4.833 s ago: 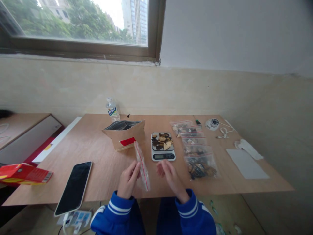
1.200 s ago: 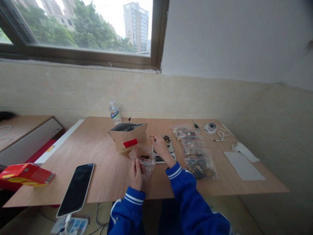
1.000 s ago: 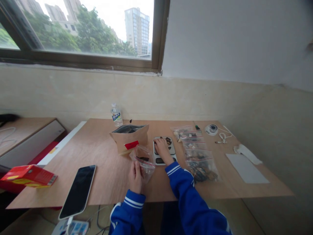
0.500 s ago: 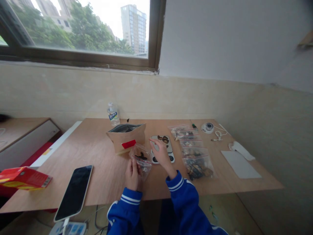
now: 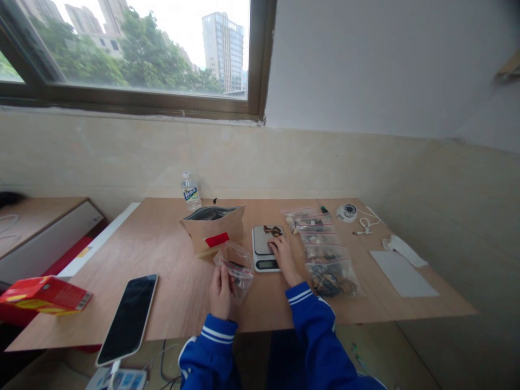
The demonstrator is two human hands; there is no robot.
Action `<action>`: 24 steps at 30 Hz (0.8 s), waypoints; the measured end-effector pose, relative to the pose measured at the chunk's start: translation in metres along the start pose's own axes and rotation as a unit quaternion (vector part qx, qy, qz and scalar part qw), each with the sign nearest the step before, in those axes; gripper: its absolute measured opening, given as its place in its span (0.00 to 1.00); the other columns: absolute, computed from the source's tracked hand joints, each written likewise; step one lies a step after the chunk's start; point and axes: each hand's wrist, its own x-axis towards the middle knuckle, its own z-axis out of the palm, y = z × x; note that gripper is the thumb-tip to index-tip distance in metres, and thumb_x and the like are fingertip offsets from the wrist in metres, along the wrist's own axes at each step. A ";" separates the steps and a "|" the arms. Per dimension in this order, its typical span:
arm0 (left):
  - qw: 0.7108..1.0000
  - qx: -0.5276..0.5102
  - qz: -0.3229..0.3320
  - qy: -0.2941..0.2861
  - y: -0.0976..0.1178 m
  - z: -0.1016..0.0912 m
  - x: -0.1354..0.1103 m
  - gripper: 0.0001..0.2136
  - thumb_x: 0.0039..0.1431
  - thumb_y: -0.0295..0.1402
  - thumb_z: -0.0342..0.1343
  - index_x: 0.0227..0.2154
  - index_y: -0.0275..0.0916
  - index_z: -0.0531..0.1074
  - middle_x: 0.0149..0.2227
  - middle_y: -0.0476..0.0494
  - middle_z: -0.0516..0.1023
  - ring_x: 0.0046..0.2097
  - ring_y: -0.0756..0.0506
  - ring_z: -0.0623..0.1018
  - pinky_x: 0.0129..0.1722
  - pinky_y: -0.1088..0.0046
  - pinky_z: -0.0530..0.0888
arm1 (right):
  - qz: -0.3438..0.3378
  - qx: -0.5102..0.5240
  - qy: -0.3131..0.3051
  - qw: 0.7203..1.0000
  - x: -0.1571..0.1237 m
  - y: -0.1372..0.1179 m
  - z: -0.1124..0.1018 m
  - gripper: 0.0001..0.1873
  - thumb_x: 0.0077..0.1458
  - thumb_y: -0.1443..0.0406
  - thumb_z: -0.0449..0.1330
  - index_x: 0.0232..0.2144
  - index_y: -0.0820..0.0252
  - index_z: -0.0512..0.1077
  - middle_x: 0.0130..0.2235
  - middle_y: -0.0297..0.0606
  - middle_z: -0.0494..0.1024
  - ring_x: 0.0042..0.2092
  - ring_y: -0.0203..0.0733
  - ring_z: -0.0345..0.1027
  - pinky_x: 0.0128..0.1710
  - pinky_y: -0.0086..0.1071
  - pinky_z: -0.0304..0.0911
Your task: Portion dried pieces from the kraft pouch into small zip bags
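Observation:
My left hand (image 5: 220, 292) grips a clear zip bag (image 5: 244, 279) by its edge. A few dark dried pieces (image 5: 236, 265) lie inside it. My right hand (image 5: 284, 257) is over the right side of a white kitchen scale (image 5: 260, 240), with its fingers drawn together and pointing down at the plate. Curled brown dried slices (image 5: 273, 230) rest on the plate just beyond those fingertips. Whatever the fingertips pinch, if anything, is hidden. Behind the zip bag stands an open brown paper pouch (image 5: 219, 227) with a red label.
Several filled zip bags (image 5: 329, 276) lie in an overlapping column right of the scale. Farther right are a white round camera (image 5: 346, 212) with a cable and a white sheet (image 5: 402, 273). A bottle (image 5: 190, 192), a tablet (image 5: 129, 319) and a red box (image 5: 46, 295) are leftward.
My right hand has moved right and down onto the scale, and its fingers have curled in. Fewer dried pieces show on the plate. My left hand still holds the bag.

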 end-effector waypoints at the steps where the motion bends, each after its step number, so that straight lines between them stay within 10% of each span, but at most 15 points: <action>1: 1.000 -0.005 -0.009 -0.013 0.001 0.001 -0.001 0.22 0.46 0.54 0.55 0.23 0.38 0.64 0.16 0.56 0.64 0.16 0.56 0.63 0.15 0.81 0.60 | 0.007 0.016 0.008 1.000 0.000 0.002 -0.002 0.10 0.55 0.68 0.51 0.31 0.59 0.74 0.34 0.41 0.70 0.39 0.44 0.65 0.41 0.38 0.62; 9: 0.999 -0.013 -0.031 -0.037 0.003 0.004 -0.004 0.22 0.45 0.54 0.56 0.23 0.37 0.63 0.17 0.56 0.64 0.17 0.56 0.62 0.15 0.82 0.59 | 0.106 0.204 0.073 0.970 0.005 -0.047 -0.034 0.12 0.54 0.61 0.55 0.35 0.61 0.75 0.36 0.43 0.76 0.38 0.44 0.69 0.38 0.36 0.65; 15: 0.998 -0.029 -0.031 -0.043 -0.002 0.012 -0.008 0.22 0.44 0.55 0.56 0.23 0.38 0.63 0.17 0.56 0.63 0.18 0.55 0.63 0.15 0.81 0.60 | 0.030 0.303 -0.083 0.949 0.009 -0.119 -0.041 0.15 0.53 0.58 0.58 0.43 0.56 0.73 0.44 0.39 0.76 0.44 0.42 0.69 0.42 0.33 0.65; 24: 0.997 -0.052 -0.055 -0.021 -0.001 0.000 -0.007 0.22 0.45 0.54 0.57 0.25 0.37 0.64 0.17 0.56 0.64 0.17 0.57 0.62 0.15 0.83 0.59 | 0.027 0.095 -0.002 0.995 -0.009 -0.035 -0.020 0.14 0.57 0.63 0.51 0.41 0.63 0.72 0.42 0.47 0.74 0.45 0.46 0.65 0.44 0.39 0.62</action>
